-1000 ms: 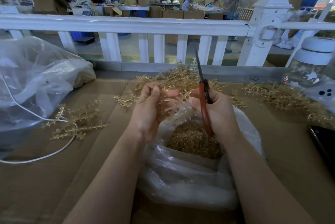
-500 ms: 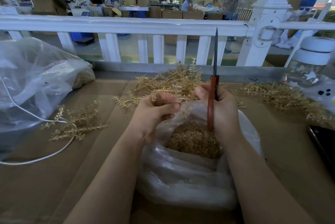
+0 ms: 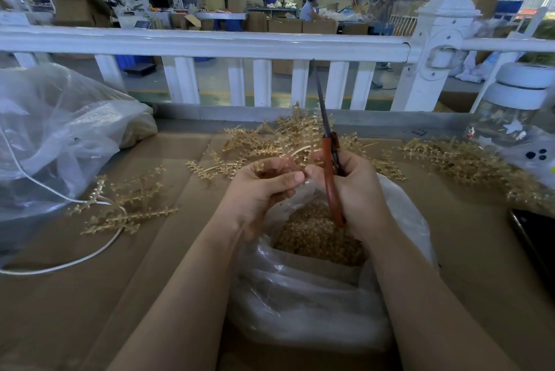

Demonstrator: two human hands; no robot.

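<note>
My right hand [image 3: 357, 190] grips orange-handled scissors [image 3: 330, 166] with the dark blades closed and pointing up and away. My left hand [image 3: 261, 190] curls its fingers around a thin gold plastic sprig [image 3: 295, 150] that arcs toward the scissors. Both hands hover over an open clear plastic bag [image 3: 315, 295] holding small gold beads [image 3: 315, 238]. A heap of gold sprigs [image 3: 270, 139] lies just beyond the hands.
A cardboard-covered table [image 3: 90, 295] carries more gold sprigs at the left [image 3: 126, 208] and right [image 3: 468, 163]. A large clear bag [image 3: 60, 136] and a white cable [image 3: 60, 264] lie left. A white-lidded jar [image 3: 510, 112] and a dark phone [image 3: 537, 238] sit right. A white railing [image 3: 210, 43] runs behind.
The scissors tilted from upright to leaning slightly left, and their tip dropped. My left hand shifted right until its thumb meets the right hand.
</note>
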